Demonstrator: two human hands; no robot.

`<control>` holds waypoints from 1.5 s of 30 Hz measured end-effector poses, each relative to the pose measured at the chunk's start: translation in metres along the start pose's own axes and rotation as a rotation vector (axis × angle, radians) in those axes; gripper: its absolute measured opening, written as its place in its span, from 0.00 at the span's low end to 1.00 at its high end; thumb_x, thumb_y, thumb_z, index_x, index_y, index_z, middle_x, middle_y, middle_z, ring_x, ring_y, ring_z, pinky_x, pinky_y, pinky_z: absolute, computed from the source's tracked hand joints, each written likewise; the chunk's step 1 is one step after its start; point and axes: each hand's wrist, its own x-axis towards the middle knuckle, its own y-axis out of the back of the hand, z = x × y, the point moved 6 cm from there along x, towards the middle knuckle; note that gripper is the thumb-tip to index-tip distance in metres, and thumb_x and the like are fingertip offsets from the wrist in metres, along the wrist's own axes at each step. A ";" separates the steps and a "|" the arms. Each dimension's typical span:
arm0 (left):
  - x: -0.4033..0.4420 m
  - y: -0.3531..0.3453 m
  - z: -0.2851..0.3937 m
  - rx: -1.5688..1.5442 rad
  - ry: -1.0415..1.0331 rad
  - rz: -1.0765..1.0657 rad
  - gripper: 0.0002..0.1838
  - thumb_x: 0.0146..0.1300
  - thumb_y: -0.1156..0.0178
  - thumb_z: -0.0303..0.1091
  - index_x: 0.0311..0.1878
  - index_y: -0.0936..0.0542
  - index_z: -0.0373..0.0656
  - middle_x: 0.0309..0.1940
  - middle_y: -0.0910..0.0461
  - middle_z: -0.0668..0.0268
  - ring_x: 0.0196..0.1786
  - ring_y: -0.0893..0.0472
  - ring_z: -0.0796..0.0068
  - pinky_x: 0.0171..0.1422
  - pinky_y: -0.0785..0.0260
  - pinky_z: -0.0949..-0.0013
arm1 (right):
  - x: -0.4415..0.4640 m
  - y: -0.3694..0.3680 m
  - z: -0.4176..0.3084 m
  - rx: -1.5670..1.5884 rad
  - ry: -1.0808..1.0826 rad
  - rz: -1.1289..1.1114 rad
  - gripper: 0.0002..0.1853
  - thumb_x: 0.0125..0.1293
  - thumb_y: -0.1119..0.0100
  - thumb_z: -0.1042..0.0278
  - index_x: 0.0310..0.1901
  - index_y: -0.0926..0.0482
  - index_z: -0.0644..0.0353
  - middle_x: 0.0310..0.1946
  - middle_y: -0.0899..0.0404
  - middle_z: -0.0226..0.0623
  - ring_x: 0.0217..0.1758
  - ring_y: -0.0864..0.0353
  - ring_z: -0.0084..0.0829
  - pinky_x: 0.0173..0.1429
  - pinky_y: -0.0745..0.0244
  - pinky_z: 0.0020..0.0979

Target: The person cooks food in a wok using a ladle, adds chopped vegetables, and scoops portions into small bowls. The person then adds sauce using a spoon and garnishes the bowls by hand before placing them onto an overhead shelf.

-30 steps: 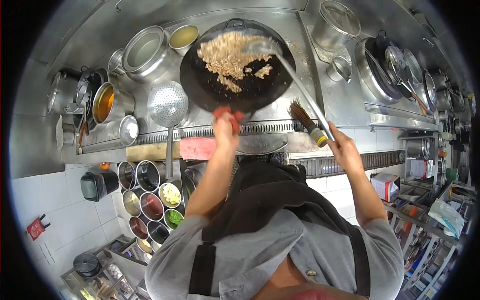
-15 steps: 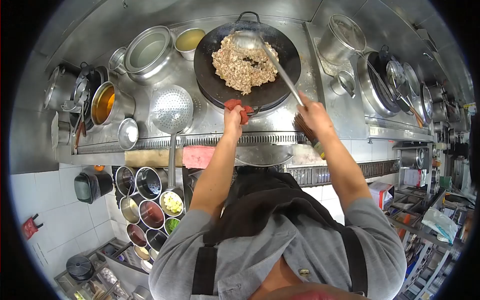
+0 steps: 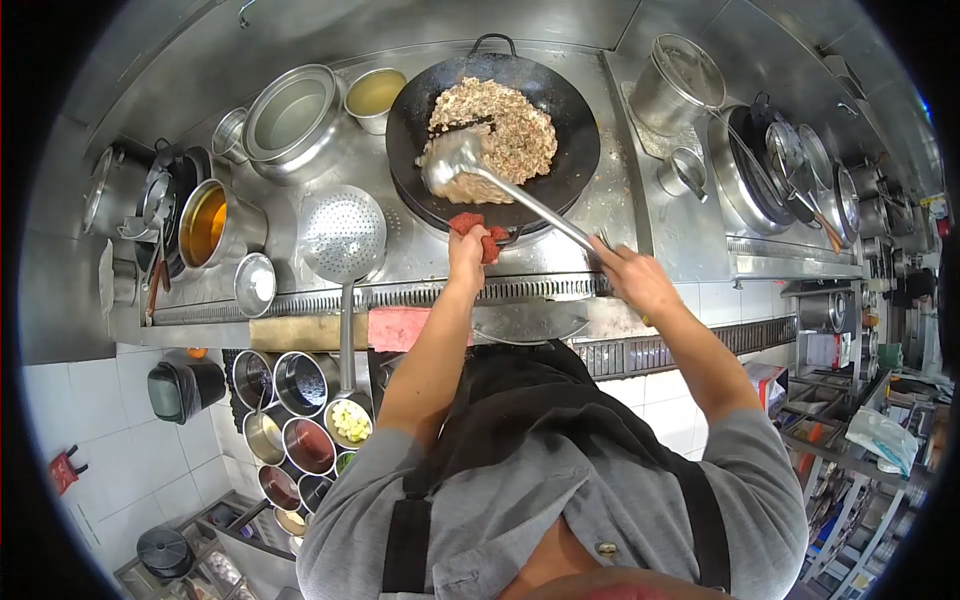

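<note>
A black wok (image 3: pixel 575 120) sits on the steel range, with crumbly minced meat (image 3: pixel 520 135) spread over its middle. My left hand (image 3: pixel 466 255) is closed round a red cloth (image 3: pixel 478 232) at the wok's near handle, which the cloth and fingers partly cover. In my right hand (image 3: pixel 635 278) is the handle of a long metal ladle (image 3: pixel 535 205), my fingers wrapped round it. Its bowl lies tilted against the meat at the wok's near left side. A bamboo brush that lay by the right hand is mostly hidden behind it.
Left of the wok lie a perforated skimmer (image 3: pixel 343 233), a pot of amber liquid (image 3: pixel 225 225) and a bowl of yellowish liquid (image 3: pixel 376 95). A steel strainer pot (image 3: pixel 680 80) stands at right. Several ingredient tins, one with pale chopped pieces (image 3: pixel 350 421), sit below the counter's left edge.
The ladle's bowl has swung from the wok's far side to its near left, shifting meat toward me. My right hand has moved slightly nearer me; my left stays at the wok's handle.
</note>
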 end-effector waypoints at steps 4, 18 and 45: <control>-0.006 -0.004 0.007 0.033 0.000 0.001 0.11 0.54 0.54 0.20 0.42 0.34 0.43 0.23 0.26 0.54 0.13 0.31 0.68 0.14 0.39 0.64 | -0.050 -0.010 0.039 -0.036 -0.194 -0.175 0.30 0.60 0.43 0.69 0.66 0.35 0.45 0.35 0.20 0.51 0.35 0.20 0.51 0.40 0.24 0.46; -0.127 -0.013 0.041 -0.099 0.083 -0.025 0.10 0.51 0.54 0.17 0.33 0.34 0.46 0.17 0.38 0.67 0.24 0.23 0.70 0.23 0.32 0.69 | -0.146 0.099 0.013 0.257 -0.360 -0.353 0.30 0.57 0.39 0.72 0.64 0.30 0.52 0.24 0.22 0.52 0.29 0.20 0.49 0.37 0.26 0.41; -0.079 0.010 0.001 -0.046 -0.067 0.055 0.18 0.47 0.54 0.17 0.44 0.32 0.40 0.29 0.28 0.63 0.21 0.27 0.67 0.22 0.34 0.66 | -0.108 0.044 0.012 0.425 -0.472 0.130 0.29 0.61 0.40 0.71 0.65 0.34 0.56 0.33 0.22 0.57 0.37 0.21 0.54 0.41 0.29 0.42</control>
